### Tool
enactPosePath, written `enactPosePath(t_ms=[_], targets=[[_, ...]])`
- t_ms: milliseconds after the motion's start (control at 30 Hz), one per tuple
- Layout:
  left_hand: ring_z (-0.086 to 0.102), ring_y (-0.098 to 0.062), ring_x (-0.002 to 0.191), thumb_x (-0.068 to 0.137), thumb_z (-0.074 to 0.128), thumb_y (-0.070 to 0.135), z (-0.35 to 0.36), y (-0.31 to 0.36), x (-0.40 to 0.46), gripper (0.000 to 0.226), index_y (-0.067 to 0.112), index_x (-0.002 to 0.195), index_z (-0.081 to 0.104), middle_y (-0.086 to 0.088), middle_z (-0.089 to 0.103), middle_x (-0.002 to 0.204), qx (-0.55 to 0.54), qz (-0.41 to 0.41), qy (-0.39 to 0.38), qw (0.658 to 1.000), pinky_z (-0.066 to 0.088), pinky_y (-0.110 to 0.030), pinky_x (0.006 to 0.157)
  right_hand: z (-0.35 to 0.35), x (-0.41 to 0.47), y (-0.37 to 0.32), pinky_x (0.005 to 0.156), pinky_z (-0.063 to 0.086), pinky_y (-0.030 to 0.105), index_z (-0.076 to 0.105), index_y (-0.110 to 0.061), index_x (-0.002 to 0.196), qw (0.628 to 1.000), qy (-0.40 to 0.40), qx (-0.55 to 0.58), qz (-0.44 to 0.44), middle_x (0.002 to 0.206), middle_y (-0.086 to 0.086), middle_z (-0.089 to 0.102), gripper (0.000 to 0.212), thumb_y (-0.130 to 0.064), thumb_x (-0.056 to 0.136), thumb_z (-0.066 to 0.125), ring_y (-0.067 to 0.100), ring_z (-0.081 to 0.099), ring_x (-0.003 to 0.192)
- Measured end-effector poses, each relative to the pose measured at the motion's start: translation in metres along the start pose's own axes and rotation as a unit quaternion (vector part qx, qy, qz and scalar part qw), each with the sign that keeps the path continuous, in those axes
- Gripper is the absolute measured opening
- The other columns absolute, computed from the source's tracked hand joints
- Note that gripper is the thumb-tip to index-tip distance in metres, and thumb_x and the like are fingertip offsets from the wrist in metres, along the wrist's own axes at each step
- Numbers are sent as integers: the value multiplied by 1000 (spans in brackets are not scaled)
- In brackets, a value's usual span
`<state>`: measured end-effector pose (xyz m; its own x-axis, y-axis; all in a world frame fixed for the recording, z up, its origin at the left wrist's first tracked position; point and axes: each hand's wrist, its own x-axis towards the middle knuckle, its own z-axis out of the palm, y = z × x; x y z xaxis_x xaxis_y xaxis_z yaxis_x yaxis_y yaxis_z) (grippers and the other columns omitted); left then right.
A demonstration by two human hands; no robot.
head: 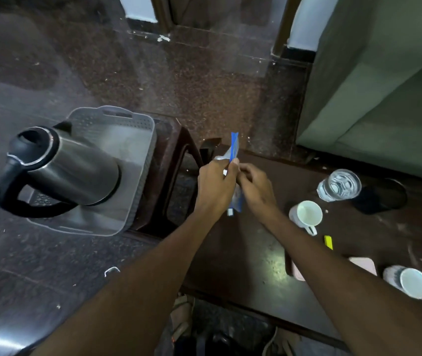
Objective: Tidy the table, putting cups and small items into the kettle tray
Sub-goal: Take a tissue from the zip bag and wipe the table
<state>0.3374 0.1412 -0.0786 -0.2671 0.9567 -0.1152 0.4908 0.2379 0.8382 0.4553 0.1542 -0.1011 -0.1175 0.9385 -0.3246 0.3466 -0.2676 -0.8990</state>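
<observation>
Both my hands hold a small clear pouch with blue edges (pixel 234 146) above the left end of the dark brown table (pixel 243 253). My left hand (pixel 215 183) pinches its upper part; my right hand (pixel 254 187) grips its lower part. A grey plastic tray (pixel 130 127) sits on a dark stool at the left, with a steel kettle (pixel 71 168) standing in it. On the table lie a white cup (pixel 307 214), a patterned cup (pixel 410 281), a glass of water (pixel 341 185) and a yellow item (pixel 328 242).
A pink flat object (pixel 364 264) lies partly under my right forearm. A black round object (pixel 384 196) stands beside the glass. A green sofa (pixel 384 86) fills the upper right. Speckled dark floor surrounds the stool. Sandals (pixel 181 317) lie below the table edge.
</observation>
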Motion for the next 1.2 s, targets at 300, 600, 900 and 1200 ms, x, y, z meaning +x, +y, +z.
enactPosePath(t_ms=[300, 600, 900, 1200], targets=[[46, -6, 51, 91, 57, 11, 70, -29, -18, 31, 8, 62, 48, 1, 52, 57, 98, -123, -37, 987, 27, -18, 46, -29, 2, 87, 54, 43, 19, 60, -17, 67, 985, -13, -105, 133, 63, -8, 64, 37, -33, 100, 57, 5, 61, 61], [63, -25, 62, 91, 61, 13, 94, -53, -24, 24, -2, 74, 60, -11, 61, 64, 132, -126, -55, 982, 52, -42, 56, -50, -5, 116, 84, 47, 42, 51, -13, 109, 936, 26, -351, 10, 114, 12, 59, 30, -19, 91, 75, 33, 60, 103], [61, -17, 72, 85, 64, 14, 86, -43, -33, 18, 8, 69, 58, 0, 60, 76, 114, 25, -33, 993, 52, -41, 71, -32, -11, 116, 68, 55, 41, 60, -16, 91, 973, 8, -226, -44, 86, -2, 65, 23, -35, 84, 49, 21, 64, 76], [67, -7, 92, 96, 62, 32, 55, -73, -43, 21, 22, 112, 70, 9, 69, 107, 51, 47, 11, 998, 55, -27, 82, -28, -6, 133, 61, 47, 32, 58, -17, 89, 969, -4, -246, 25, 73, -3, 62, 18, -24, 88, 74, 22, 62, 64]])
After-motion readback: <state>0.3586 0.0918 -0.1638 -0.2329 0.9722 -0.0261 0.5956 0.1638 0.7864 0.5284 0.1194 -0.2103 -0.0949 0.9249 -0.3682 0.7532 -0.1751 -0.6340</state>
